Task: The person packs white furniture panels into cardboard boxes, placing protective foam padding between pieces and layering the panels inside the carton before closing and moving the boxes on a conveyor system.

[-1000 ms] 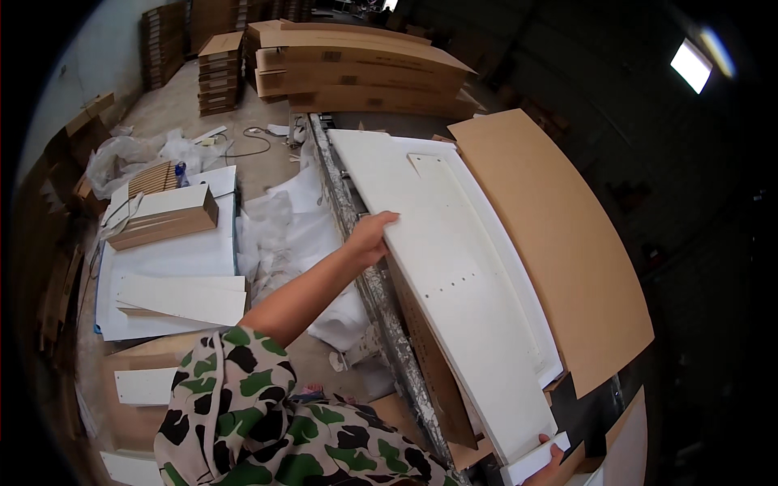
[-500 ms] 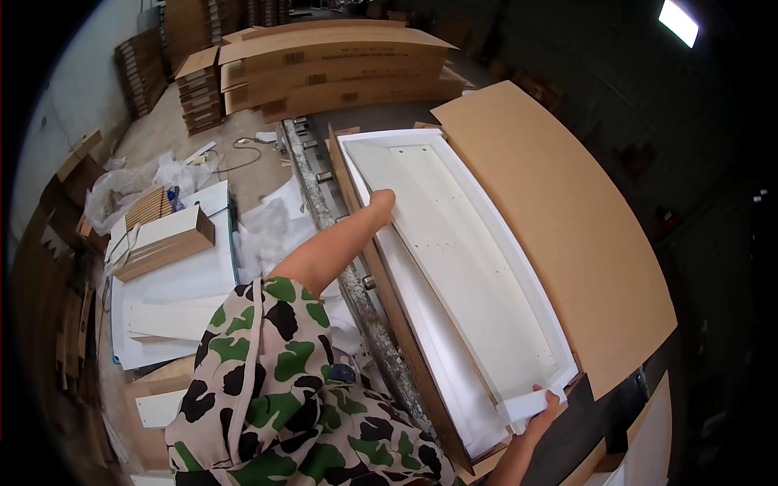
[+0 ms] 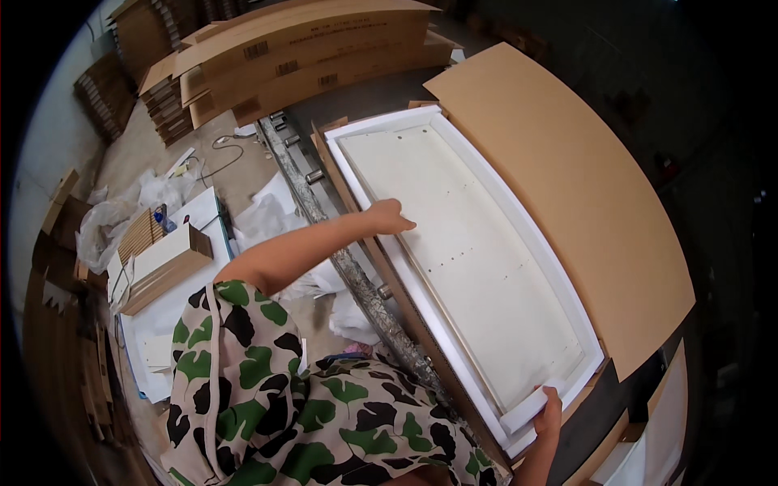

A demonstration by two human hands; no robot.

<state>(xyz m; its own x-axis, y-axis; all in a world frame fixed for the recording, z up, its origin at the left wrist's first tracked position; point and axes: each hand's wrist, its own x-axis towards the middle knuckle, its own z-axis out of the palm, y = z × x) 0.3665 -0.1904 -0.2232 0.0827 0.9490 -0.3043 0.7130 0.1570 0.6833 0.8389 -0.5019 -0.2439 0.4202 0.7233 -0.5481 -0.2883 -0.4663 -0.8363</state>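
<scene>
A long white panel point(image 3: 462, 235) with rows of small holes lies in an open cardboard box point(image 3: 425, 344) lined with white foam point(image 3: 531, 235). At the panel's left edge is my left hand point(image 3: 389, 218), closed over the edge with one digit lying on top; its other fingers are partly hidden. My right hand point(image 3: 549, 415) grips a small white foam block point(image 3: 524, 411) at the panel's near end, by the box's near right corner.
A large cardboard flap point(image 3: 583, 211) spreads to the right of the box. Left of it runs a worn metal rail with rollers point(image 3: 340, 259). Plastic wrap point(image 3: 267, 215) and stacked boards point(image 3: 166, 263) lie on the left. Flat cartons point(image 3: 308, 61) are piled at the back.
The panel, tilted before, now lies flatter and lower inside the foam lining. My left hand has come down with its edge. My right hand stays on the foam block. The view has shifted.
</scene>
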